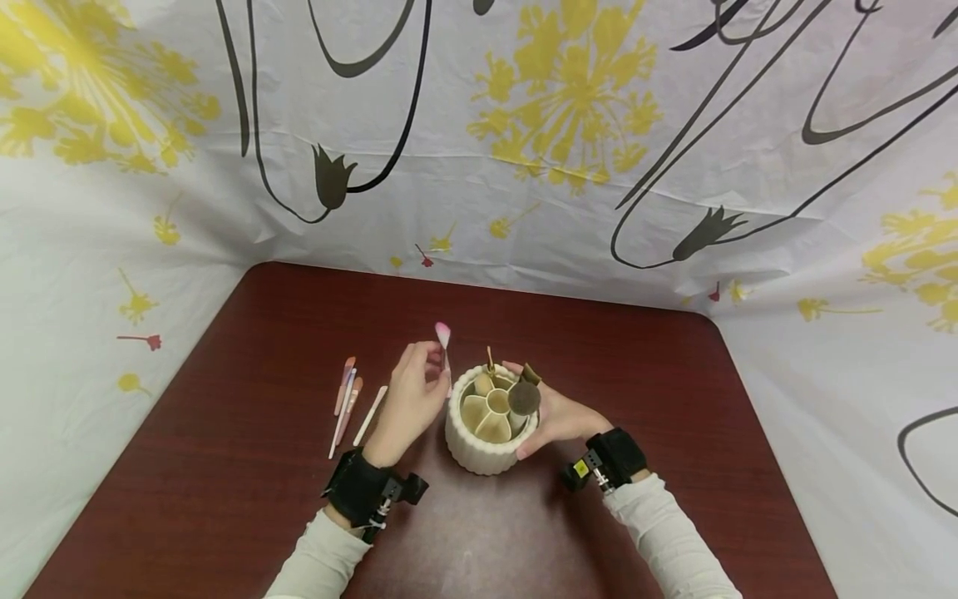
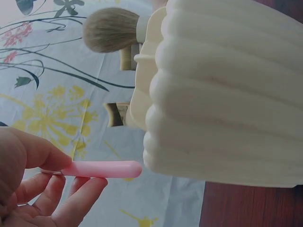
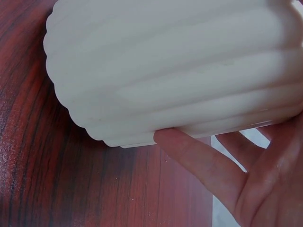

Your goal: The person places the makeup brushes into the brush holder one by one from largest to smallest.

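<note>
My left hand [image 1: 414, 393] pinches a makeup brush [image 1: 443, 334] with pink and white bristles pointing up. In the left wrist view its pink handle [image 2: 104, 169] sticks out past the thumb and fingers, its end close to the rim of a cream fluted brush holder [image 2: 227, 94]. My right hand [image 1: 565, 418] grips that holder by its right side; in the right wrist view a finger [image 3: 199, 158] presses against the ribbed wall. Divided compartments show inside the holder. A thick brush with grey-brown bristles [image 1: 524, 398] stands in it, with a smaller pale-tipped brush [image 1: 482, 383] and gold-coloured pieces near the back.
Left of my left hand, several slim makeup brushes [image 1: 348, 399] lie close together on the dark red wooden table [image 1: 299, 316]. A white stick-like handle [image 1: 370, 416] lies beside them, near the wrist. White flower-patterned cloth [image 1: 449, 208] hangs behind the table and at its sides.
</note>
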Demonstrator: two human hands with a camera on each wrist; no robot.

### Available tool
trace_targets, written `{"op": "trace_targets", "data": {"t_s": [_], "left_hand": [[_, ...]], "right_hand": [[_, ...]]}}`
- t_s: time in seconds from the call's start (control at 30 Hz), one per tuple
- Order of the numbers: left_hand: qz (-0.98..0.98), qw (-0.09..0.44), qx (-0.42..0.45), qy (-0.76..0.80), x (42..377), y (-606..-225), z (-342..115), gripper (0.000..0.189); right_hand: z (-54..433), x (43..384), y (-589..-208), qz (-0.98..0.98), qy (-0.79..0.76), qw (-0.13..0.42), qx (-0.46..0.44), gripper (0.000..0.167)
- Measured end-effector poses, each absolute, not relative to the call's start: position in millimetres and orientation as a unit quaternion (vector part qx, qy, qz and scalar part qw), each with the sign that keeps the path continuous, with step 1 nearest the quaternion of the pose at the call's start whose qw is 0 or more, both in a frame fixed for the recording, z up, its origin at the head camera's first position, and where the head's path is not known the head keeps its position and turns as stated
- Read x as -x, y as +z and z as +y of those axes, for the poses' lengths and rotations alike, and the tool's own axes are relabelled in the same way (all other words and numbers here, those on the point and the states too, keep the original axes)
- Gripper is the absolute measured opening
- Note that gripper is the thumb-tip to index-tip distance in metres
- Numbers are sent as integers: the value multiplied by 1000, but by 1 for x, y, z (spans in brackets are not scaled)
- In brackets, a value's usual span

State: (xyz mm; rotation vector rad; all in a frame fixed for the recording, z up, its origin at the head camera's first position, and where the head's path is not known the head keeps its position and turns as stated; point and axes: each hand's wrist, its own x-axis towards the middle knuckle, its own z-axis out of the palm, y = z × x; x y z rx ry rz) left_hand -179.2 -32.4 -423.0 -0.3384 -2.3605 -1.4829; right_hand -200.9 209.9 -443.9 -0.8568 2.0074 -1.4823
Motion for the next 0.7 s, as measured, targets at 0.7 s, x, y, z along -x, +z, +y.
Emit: {"op": "trace_targets", "data": {"t_s": [0.7], "left_hand": [[-821,148,141,-533,186,-426,-15,23]], "right_hand": [[209,201,-441,739,-542,253,309,117]]}}
